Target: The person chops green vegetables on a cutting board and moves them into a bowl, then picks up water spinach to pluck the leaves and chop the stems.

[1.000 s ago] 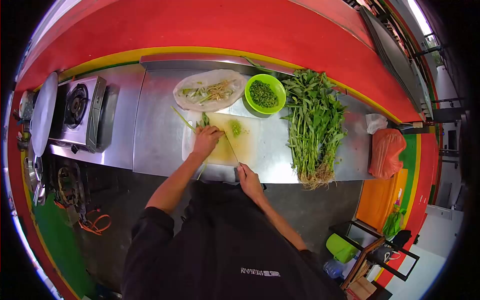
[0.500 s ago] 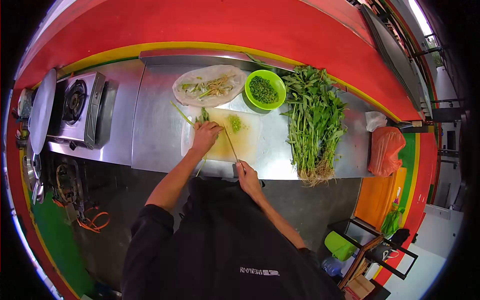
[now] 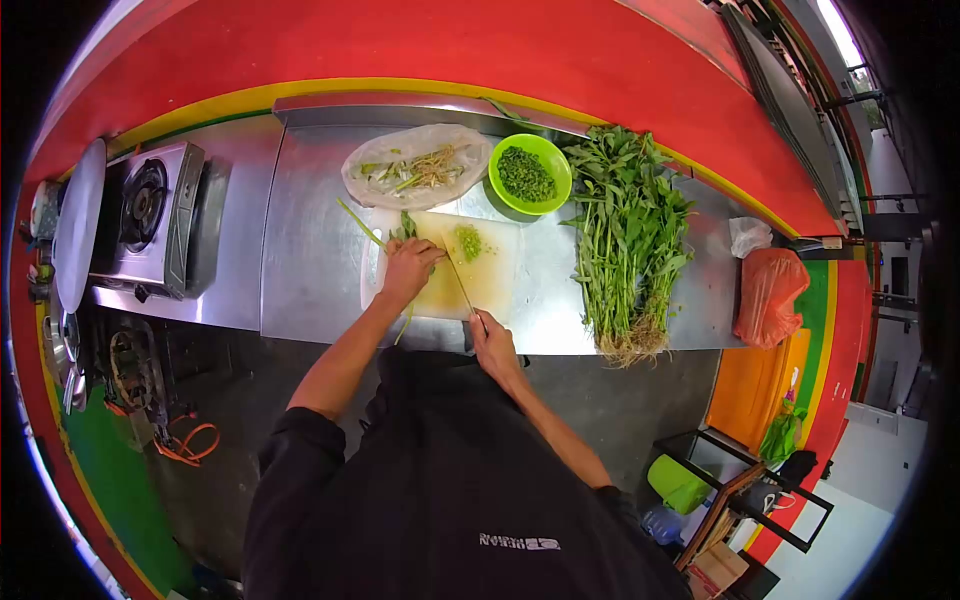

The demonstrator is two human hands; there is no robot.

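A pale cutting board (image 3: 497, 285) lies on the steel counter. On its left part my left hand (image 3: 408, 270) is closed over some green stalks (image 3: 362, 224), whose leaves and ends stick out past the fingers. My right hand (image 3: 492, 345) grips the handle of a knife (image 3: 461, 285) at the board's near edge. The blade points away from me, its far end close by my left fingertips. A small heap of chopped green stalk (image 3: 468, 241) sits on the board, right of the blade. Behind the board stands a lime-green bowl (image 3: 564, 181) holding chopped greens (image 3: 526, 174).
A plastic bag (image 3: 358, 180) with rooty trimmings lies behind the board. To the right are a large bunch of leafy greens (image 3: 630, 230) with roots and a red plastic bag (image 3: 772, 296). A gas stove (image 3: 150, 215) stands left on the counter (image 3: 310, 260).
The view has shifted very slightly. Both hands and the knife keep nearly the same place on the board, and the heap of chopped stalk looks the same.
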